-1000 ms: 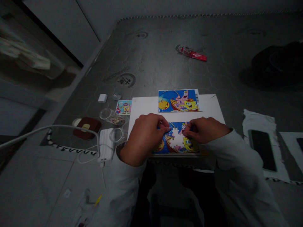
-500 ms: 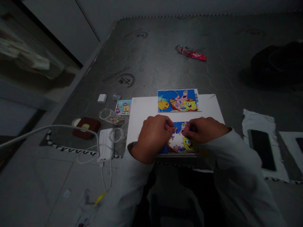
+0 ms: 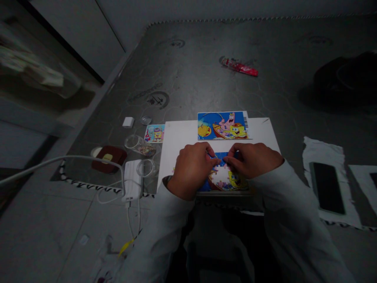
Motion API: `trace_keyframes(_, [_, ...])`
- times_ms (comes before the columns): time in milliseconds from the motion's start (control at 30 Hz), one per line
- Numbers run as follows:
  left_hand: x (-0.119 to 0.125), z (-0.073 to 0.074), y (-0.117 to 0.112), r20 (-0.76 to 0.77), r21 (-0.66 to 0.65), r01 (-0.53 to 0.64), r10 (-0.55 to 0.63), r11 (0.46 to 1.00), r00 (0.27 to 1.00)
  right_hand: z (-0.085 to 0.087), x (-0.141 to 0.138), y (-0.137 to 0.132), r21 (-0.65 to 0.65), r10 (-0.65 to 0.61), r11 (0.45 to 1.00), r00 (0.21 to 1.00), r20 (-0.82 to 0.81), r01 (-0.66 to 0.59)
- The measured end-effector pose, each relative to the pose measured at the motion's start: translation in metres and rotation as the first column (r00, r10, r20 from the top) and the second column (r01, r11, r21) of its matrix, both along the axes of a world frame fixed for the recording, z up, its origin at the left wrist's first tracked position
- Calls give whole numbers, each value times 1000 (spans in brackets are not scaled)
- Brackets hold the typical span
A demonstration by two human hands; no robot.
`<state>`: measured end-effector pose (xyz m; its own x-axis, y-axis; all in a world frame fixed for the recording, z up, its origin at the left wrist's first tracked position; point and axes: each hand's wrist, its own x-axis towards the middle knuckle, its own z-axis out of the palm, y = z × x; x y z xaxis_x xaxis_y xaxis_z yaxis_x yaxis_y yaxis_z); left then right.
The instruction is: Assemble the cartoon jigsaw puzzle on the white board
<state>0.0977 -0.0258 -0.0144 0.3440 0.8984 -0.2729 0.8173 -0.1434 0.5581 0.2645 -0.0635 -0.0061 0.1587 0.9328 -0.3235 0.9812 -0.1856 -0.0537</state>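
A partly filled jigsaw puzzle (image 3: 235, 181) of cartoon figures lies on a white board (image 3: 179, 135), with a pale gap in its middle. My left hand (image 3: 193, 167) is closed over the puzzle's upper left part, thumb and forefinger pinched near its top edge. From the other side my right hand (image 3: 255, 160) is also closed in a pinch, fingertips on the upper middle of the puzzle, close to the left thumb. What either pinch holds is too small and dark to make out. Just beyond the hands, a picture card (image 3: 222, 126) shows the same scene.
Left of the board are a clear jar (image 3: 140, 145) with small bits inside, a cartoon card (image 3: 154, 133), a white power bank (image 3: 132, 181) with cables and a brown case (image 3: 108, 159). A phone (image 3: 327, 188) rests on white cloth at right. A red wrapper (image 3: 240, 67) lies farther back.
My right hand has shifted slightly left, its fingertips now nearer the left thumb over the blue upper part. The left thumb reaches a little farther right.
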Motion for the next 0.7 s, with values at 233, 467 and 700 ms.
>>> trace_keyframes(233, [-16,5,3,48,82,-20,16,996,999,-3,-2,2,9,-26,1000,997,-66,27])
trace_keyframes(467, [-21,7,4,-10,94,-14,15,995,1000,-5,-7,2,68,-29,997,995,-100,36])
trace_keyframes(700, [-16,6,3,-41,82,-3,6,997,999,-7,-6,3,42,-31,999,996,-81,35])
